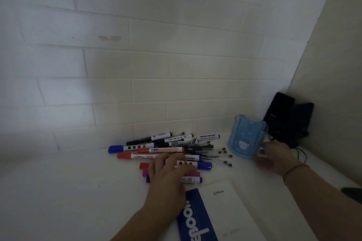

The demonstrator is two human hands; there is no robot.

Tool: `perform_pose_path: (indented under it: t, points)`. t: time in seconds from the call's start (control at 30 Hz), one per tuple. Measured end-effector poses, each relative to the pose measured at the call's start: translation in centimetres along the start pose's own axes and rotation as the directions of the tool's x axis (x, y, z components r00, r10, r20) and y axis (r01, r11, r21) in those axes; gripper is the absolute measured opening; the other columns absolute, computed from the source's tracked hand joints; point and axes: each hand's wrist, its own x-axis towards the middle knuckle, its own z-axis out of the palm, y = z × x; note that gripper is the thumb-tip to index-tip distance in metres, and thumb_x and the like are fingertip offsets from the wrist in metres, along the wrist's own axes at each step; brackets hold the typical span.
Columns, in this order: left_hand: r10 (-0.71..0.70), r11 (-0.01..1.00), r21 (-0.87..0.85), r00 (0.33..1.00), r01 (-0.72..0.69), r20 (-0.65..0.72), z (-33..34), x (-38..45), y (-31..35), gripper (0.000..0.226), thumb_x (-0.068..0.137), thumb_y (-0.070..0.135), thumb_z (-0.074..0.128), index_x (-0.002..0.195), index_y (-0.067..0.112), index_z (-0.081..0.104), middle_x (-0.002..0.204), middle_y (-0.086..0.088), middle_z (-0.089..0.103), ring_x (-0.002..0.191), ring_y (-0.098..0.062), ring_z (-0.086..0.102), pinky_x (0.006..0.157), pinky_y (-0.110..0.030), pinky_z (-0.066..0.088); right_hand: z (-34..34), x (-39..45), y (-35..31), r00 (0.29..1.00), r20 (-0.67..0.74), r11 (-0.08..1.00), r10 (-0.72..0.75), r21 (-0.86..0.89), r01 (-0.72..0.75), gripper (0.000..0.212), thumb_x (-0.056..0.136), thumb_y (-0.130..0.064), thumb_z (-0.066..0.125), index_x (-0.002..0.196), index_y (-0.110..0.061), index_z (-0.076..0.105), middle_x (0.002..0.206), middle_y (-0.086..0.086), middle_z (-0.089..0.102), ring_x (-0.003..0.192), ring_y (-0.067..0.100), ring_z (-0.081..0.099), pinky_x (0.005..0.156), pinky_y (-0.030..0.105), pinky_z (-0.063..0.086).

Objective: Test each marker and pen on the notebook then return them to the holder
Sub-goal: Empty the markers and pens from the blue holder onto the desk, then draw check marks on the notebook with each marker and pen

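A pile of markers (160, 150) in red, blue, black and pink lies on the white table against the wall, with several thin pens (205, 148) at its right side. My left hand (168, 174) rests flat on the near markers, fingers spread, gripping none that I can see. A translucent blue holder (247, 136) stands upright to the right of the pile. My right hand (274, 156) grips its right side. A closed white notebook (225, 211) with a blue band and the word "Office" lies near the front.
Two dark upright objects (286, 119) with a thin cord stand in the back right corner behind the holder. Several small dark pen caps (227, 159) lie scattered between the pile and the holder. A white tiled wall rises close behind everything.
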Motion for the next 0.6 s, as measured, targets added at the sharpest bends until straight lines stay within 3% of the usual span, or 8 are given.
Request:
perform_pose_path:
  t: [0.1, 0.2, 0.3, 0.4, 0.5, 0.6]
  points:
    - [0.072, 0.997, 0.000, 0.997, -0.072, 0.027, -0.2, -0.1, 0.0, 0.042, 0.088, 0.019, 0.050, 0.124, 0.042, 0.051, 0.131, 0.024, 0.038, 0.129, -0.005, 0.017, 0.112, -0.029, 0.009, 0.0, -1.2, 0.6, 0.999, 0.036, 0.997, -0.036, -0.073, 0.038, 0.017, 0.094, -0.005, 0.048, 0.110, -0.004, 0.053, 0.078, 0.013, 0.055, 0.054, 0.028, 0.057, 0.048, 0.028, 0.047]
    - [0.227, 0.971, -0.085, 0.973, -0.223, 0.047, -0.3, -0.4, 0.3, 0.030, 0.089, 0.029, 0.053, 0.117, 0.039, 0.056, 0.118, 0.022, 0.051, 0.111, 0.004, 0.036, 0.105, -0.026, 0.032, -0.6, -3.6, 1.9, 0.982, 0.051, 0.962, -0.181, -0.196, 0.188, 0.017, 0.092, -0.017, 0.053, 0.107, -0.009, 0.056, 0.083, 0.009, 0.060, 0.054, 0.025, 0.059, 0.048, 0.022, 0.040]
    - [0.299, 0.949, -0.139, 0.948, -0.282, 0.113, -0.4, -0.7, 0.5, 0.027, 0.089, 0.037, 0.054, 0.116, 0.037, 0.058, 0.114, 0.022, 0.055, 0.097, 0.008, 0.048, 0.091, -0.021, 0.047, -2.1, -7.9, 4.3, 0.878, 0.210, 0.740, -0.431, -0.475, 0.477, 0.009, 0.088, -0.029, 0.061, 0.090, -0.021, 0.064, 0.077, 0.003, 0.065, 0.053, 0.014, 0.058, 0.046, 0.022, 0.040]
    - [0.279, 0.953, -0.147, 0.957, -0.266, 0.076, -0.4, -0.8, 0.1, 0.031, 0.086, 0.048, 0.051, 0.115, 0.039, 0.057, 0.105, 0.025, 0.054, 0.089, 0.006, 0.054, 0.081, -0.019, 0.051, -4.2, -12.8, 7.3, 0.736, 0.505, 0.470, -0.451, -0.567, 0.676, 0.013, 0.082, -0.033, 0.066, 0.069, -0.033, 0.068, 0.065, -0.013, 0.067, 0.057, 0.000, 0.061, 0.053, 0.013, 0.041]
    - [0.226, 0.967, -0.134, 0.973, -0.217, 0.055, -0.5, -1.1, 0.5, 0.027, 0.089, 0.048, 0.052, 0.115, 0.042, 0.054, 0.100, 0.028, 0.051, 0.089, 0.010, 0.052, 0.078, -0.010, 0.045, -5.4, -15.7, 7.3, 0.647, 0.636, 0.412, -0.421, -0.501, 0.761, 0.022, 0.086, -0.031, 0.060, 0.068, -0.038, 0.069, 0.069, -0.016, 0.070, 0.060, 0.000, 0.063, 0.056, 0.015, 0.047]
    - [0.159, 0.969, -0.191, 0.987, -0.156, -0.004, -1.8, -1.6, 1.2, 0.030, 0.087, 0.059, 0.044, 0.112, 0.045, 0.051, 0.100, 0.027, 0.050, 0.087, 0.006, 0.055, 0.075, -0.015, 0.049, -5.5, -19.2, 5.5, 0.471, 0.771, 0.536, -0.429, -0.203, 0.820, 0.021, 0.093, -0.039, 0.048, 0.092, -0.046, 0.067, 0.087, -0.010, 0.070, 0.066, -0.002, 0.060, 0.061, 0.015, 0.046]
